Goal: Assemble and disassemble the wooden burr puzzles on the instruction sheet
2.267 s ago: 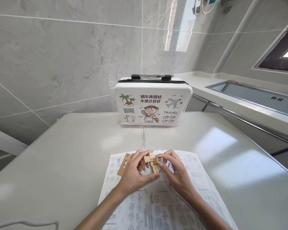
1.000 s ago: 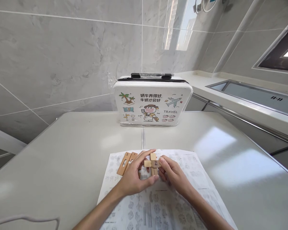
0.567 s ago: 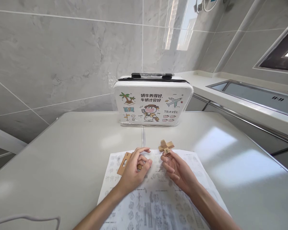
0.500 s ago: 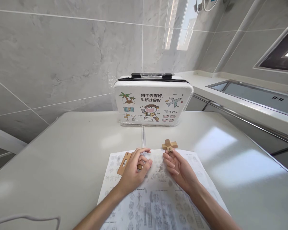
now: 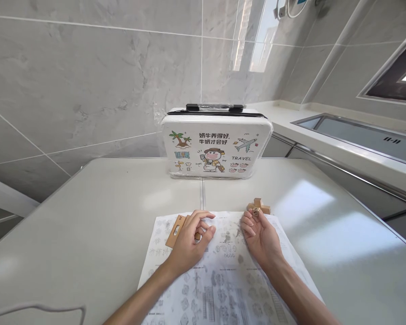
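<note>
A small cross-shaped wooden puzzle (image 5: 258, 207) rests at the far right corner of a printed instruction sheet (image 5: 223, 275). My right hand (image 5: 260, 234) lies palm up behind it, fingertips touching the puzzle, fingers loosely curled. My left hand (image 5: 189, 239) sits on the sheet with fingers bent over loose wooden pieces (image 5: 176, 230), one marked "2". Whether it grips a piece is hidden by the fingers.
A white cartoon-printed case (image 5: 216, 144) with a black handle stands at the back of the pale table (image 5: 88, 216) against the tiled wall. A counter with a steel sink (image 5: 358, 135) runs along the right. A thin cable (image 5: 34, 311) lies at the near left.
Both hands held the wooden cross together; then my right hand carried it away to the right and set it down at the sheet's far right corner. My left hand dropped onto the loose pieces.
</note>
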Available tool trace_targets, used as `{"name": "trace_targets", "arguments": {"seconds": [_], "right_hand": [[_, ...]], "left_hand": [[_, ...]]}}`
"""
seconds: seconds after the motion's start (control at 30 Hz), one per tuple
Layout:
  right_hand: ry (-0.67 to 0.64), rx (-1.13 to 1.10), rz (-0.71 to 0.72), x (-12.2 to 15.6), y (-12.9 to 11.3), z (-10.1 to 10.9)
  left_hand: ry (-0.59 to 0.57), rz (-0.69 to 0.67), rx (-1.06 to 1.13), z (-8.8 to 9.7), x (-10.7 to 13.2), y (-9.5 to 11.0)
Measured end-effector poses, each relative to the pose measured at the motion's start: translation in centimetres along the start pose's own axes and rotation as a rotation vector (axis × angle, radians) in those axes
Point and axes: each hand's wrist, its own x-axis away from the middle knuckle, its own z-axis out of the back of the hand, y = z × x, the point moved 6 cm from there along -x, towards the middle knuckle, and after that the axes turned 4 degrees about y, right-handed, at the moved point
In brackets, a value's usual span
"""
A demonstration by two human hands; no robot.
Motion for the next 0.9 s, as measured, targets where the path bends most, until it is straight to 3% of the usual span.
{"name": "trace_targets", "arguments": {"seconds": [0.43, 0.63, 0.9], "right_hand": [[0.001, 0.051, 0.058, -0.5, -1.1, 0.7], [0.036, -0.1, 0.01, -0.3, -0.9, 0.5], [0.041, -0.05, -0.111, 0.9, 0.5, -1.2]], "left_hand": [[-0.001, -0.001, -0.021, 0.0, 0.1, 0.6], [0.011, -0.017, -0.025, 0.1, 0.0, 0.7], [0.078, -0.035, -0.096, 0.7, -0.1, 0.9]]}}
